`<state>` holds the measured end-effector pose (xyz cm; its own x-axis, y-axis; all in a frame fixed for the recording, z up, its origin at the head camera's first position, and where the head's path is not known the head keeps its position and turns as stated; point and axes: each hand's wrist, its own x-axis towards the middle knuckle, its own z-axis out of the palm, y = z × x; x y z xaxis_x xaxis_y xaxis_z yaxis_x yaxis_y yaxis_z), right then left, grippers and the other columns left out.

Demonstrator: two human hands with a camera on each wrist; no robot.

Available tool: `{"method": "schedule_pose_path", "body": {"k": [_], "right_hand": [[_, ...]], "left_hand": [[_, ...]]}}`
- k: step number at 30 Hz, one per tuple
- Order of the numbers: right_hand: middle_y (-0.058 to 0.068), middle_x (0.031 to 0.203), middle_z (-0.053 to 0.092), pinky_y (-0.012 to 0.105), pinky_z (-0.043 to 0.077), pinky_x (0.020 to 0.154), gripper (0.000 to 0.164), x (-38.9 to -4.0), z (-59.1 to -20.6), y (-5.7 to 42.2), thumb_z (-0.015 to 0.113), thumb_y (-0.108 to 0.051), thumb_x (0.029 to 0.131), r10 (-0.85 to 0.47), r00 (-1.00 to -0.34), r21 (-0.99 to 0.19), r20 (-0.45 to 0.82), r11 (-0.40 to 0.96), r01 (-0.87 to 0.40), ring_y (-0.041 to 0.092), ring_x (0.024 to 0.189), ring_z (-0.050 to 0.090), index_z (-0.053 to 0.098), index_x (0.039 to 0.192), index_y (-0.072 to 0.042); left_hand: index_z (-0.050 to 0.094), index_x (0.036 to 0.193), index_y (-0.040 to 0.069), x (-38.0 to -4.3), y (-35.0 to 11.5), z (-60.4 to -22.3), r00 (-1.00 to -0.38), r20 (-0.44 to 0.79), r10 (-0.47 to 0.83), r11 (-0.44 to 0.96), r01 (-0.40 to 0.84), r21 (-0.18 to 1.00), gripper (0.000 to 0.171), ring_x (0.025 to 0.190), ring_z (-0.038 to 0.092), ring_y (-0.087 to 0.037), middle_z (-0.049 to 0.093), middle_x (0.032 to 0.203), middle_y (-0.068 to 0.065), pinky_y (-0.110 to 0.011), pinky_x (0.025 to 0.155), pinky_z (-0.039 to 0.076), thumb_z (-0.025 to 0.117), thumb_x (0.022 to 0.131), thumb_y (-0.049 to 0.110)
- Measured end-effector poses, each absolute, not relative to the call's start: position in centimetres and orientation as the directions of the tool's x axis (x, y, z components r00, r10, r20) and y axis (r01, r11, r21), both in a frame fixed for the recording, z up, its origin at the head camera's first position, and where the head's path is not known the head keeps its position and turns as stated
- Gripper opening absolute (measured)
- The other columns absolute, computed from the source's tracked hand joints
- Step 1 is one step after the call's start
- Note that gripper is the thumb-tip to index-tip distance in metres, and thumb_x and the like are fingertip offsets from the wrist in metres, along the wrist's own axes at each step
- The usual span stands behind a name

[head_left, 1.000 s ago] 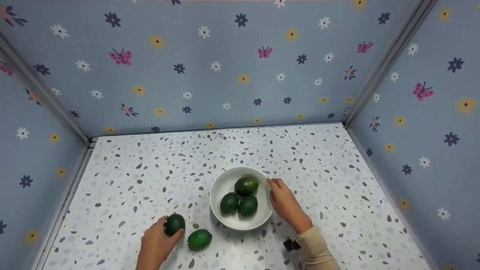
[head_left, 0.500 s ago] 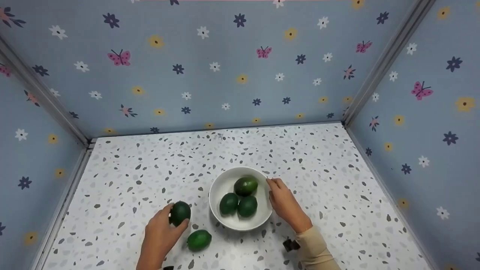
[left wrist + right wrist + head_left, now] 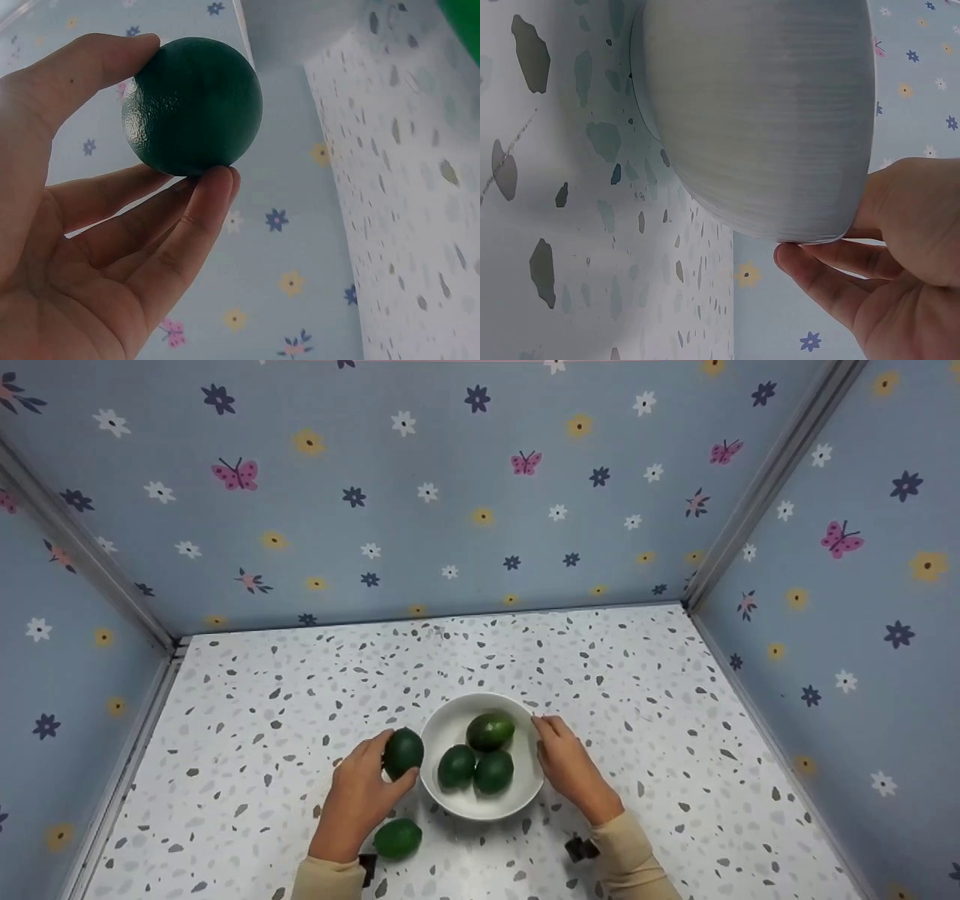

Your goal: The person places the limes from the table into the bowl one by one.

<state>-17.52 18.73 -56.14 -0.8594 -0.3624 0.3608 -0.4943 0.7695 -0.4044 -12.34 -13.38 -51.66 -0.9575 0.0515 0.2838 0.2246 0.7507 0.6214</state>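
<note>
My left hand (image 3: 362, 791) holds a dark green lime (image 3: 403, 753) between thumb and fingertips, right at the left rim of a white bowl (image 3: 444, 718). In the left wrist view the held lime (image 3: 193, 106) is round and glossy, with a finely pebbled skin. Three dark green limes, one of them this lime (image 3: 491, 732), lie together inside the bowl. My right hand (image 3: 571, 765) grips the bowl's right rim; in the right wrist view its fingers (image 3: 821, 281) are against the bowl wall (image 3: 765, 120). A brighter green lime (image 3: 398, 838) rests on the table beside my left wrist.
The bowl stands on a white speckled tabletop (image 3: 615, 675). Blue walls (image 3: 450, 532) with flowers and butterflies enclose its back and sides. A small black object (image 3: 581, 849) sits by the right sleeve and another (image 3: 367, 870) by the left sleeve.
My left hand has carried the held lime up and to the right, from beside the loose lime to the bowl's left rim. The right hand and bowl have stayed in place.
</note>
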Motion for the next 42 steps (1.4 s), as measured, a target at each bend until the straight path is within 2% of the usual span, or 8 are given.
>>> {"method": "schedule_pose_path", "body": {"k": [5, 14, 19, 27, 34, 42], "right_hand": [[0.020, 0.120, 0.058, 0.039, 0.053, 0.094, 0.043, -17.6, -56.1, 18.7, 0.063, 0.008, 0.091, -0.362, -0.861, -0.410, 0.358, 0.767, -0.493, 0.035, 0.111, 0.062, 0.055, 0.133, 0.008], [0.020, 0.114, 0.058, 0.038, 0.055, 0.087, 0.042, -17.5, -56.2, 18.9, 0.065, 0.013, 0.088, -0.387, -0.799, -0.364, 0.460, 0.739, -0.568, 0.033, 0.105, 0.064, 0.057, 0.129, 0.011], [0.019, 0.115, 0.058, 0.037, 0.054, 0.091, 0.041, -17.6, -56.1, 18.9, 0.062, 0.011, 0.090, -0.381, -0.818, -0.372, 0.430, 0.751, -0.545, 0.033, 0.107, 0.063, 0.056, 0.131, 0.010], [0.019, 0.117, 0.059, 0.038, 0.054, 0.092, 0.042, -17.4, -56.2, 18.9, 0.063, 0.009, 0.091, -0.372, -0.834, -0.386, 0.408, 0.757, -0.527, 0.033, 0.108, 0.063, 0.056, 0.133, 0.008], [0.019, 0.117, 0.059, 0.038, 0.054, 0.091, 0.042, -17.4, -56.3, 18.9, 0.064, 0.008, 0.091, -0.369, -0.840, -0.393, 0.398, 0.759, -0.519, 0.032, 0.108, 0.064, 0.056, 0.132, 0.009], [0.019, 0.116, 0.058, 0.039, 0.055, 0.089, 0.041, -17.4, -56.2, 18.8, 0.064, 0.010, 0.091, -0.369, -0.834, -0.391, 0.410, 0.755, -0.527, 0.033, 0.106, 0.064, 0.057, 0.131, 0.010]], "left_hand": [[0.060, 0.131, -0.004, -12.9, -12.2, -51.5, -0.941, 0.322, 0.103, 0.723, 0.293, 0.626, 0.064, 0.102, 0.066, -0.032, 0.065, 0.117, -0.020, -0.045, 0.083, 0.056, 0.086, 0.079, 0.024], [0.061, 0.130, -0.003, -12.5, -10.3, -51.8, -0.933, 0.302, 0.195, 0.710, 0.347, 0.613, 0.062, 0.103, 0.066, -0.031, 0.065, 0.115, -0.017, -0.045, 0.087, 0.055, 0.085, 0.080, 0.024], [0.060, 0.131, -0.003, -12.1, -9.1, -52.0, -0.921, 0.289, 0.261, 0.695, 0.387, 0.606, 0.064, 0.105, 0.065, -0.032, 0.066, 0.117, -0.017, -0.048, 0.089, 0.053, 0.085, 0.079, 0.026], [0.060, 0.133, 0.001, -11.7, -7.9, -52.6, -0.902, 0.273, 0.335, 0.668, 0.432, 0.606, 0.063, 0.101, 0.065, -0.031, 0.065, 0.116, -0.015, -0.049, 0.085, 0.053, 0.084, 0.079, 0.024], [0.062, 0.129, 0.001, -11.1, -8.6, -53.1, -0.897, 0.322, 0.301, 0.684, 0.439, 0.583, 0.060, 0.105, 0.065, -0.030, 0.065, 0.118, -0.014, -0.047, 0.089, 0.053, 0.086, 0.079, 0.024], [0.065, 0.128, 0.003, -9.8, -11.2, -53.6, -0.939, 0.288, 0.187, 0.747, 0.326, 0.579, 0.061, 0.112, 0.062, -0.030, 0.066, 0.121, -0.011, -0.047, 0.094, 0.051, 0.088, 0.077, 0.028]]}}
